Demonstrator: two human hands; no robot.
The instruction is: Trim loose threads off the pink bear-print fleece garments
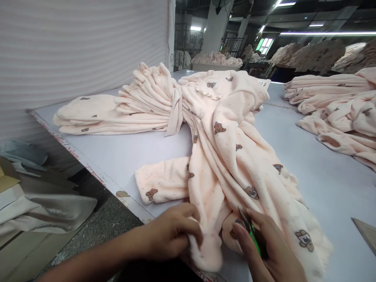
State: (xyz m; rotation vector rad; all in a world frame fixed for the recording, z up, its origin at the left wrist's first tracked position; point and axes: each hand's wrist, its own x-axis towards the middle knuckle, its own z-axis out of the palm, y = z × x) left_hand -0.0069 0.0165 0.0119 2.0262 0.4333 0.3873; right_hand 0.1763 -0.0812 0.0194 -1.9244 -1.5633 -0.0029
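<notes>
A pale pink fleece garment (pixel 205 168) printed with small brown bears lies spread over the table's front edge. My left hand (pixel 176 231) is closed on the garment's cloth near its lower end, fingers pinching a fold. In my right hand (pixel 267 246) is a small pair of thread snips (pixel 253 235) with green on the handle and dark pointed blades. The blades point away from me over the fabric, close to a bear print. Part of the snips is hidden by my thumb and palm.
A tied bundle of pink fabric (pixel 147 98) lies at the table's back left. More pink garments (pixel 337 102) are piled on the right, beside a flat brown board (pixel 366 235). Cardboard and plastic wrapping (pixel 44 207) stand on the floor at left, below the white table's edge (pixel 96 178).
</notes>
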